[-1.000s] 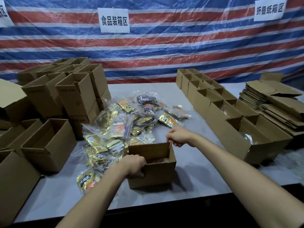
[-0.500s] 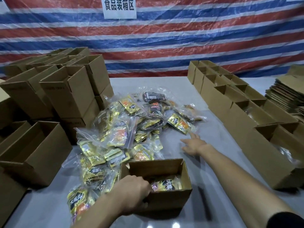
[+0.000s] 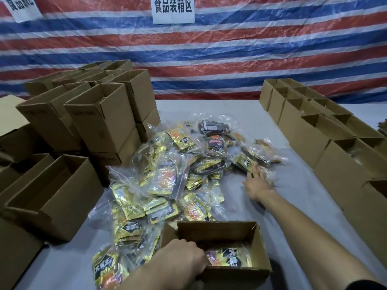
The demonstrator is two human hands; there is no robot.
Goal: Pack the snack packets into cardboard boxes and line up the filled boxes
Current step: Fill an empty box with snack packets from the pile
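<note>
A small open cardboard box (image 3: pixel 258 245) stands at the table's near edge with a few snack packets (image 3: pixel 229 258) inside. My left hand (image 3: pixel 184 262) grips its near-left rim, fingers curled over the edge. A big heap of gold, orange and black snack packets in clear plastic bags (image 3: pixel 167 176) covers the table's middle. My right hand (image 3: pixel 256 184) reaches out with fingers spread, fingertips touching a gold packet (image 3: pixel 244 163) at the heap's right edge.
Stacks of empty open boxes (image 3: pixel 100 120) stand at the left, with more open boxes (image 3: pixel 52 197) in front of them. A row of open boxes (image 3: pixel 326 139) runs along the right side. A striped tarp with paper signs (image 3: pixel 173 9) hangs behind the grey table (image 3: pixel 282 206).
My right hand left the box's far rim and stretched forward to the heap's right edge. My left hand kept its grip on the box. The view moved closer and lower.
</note>
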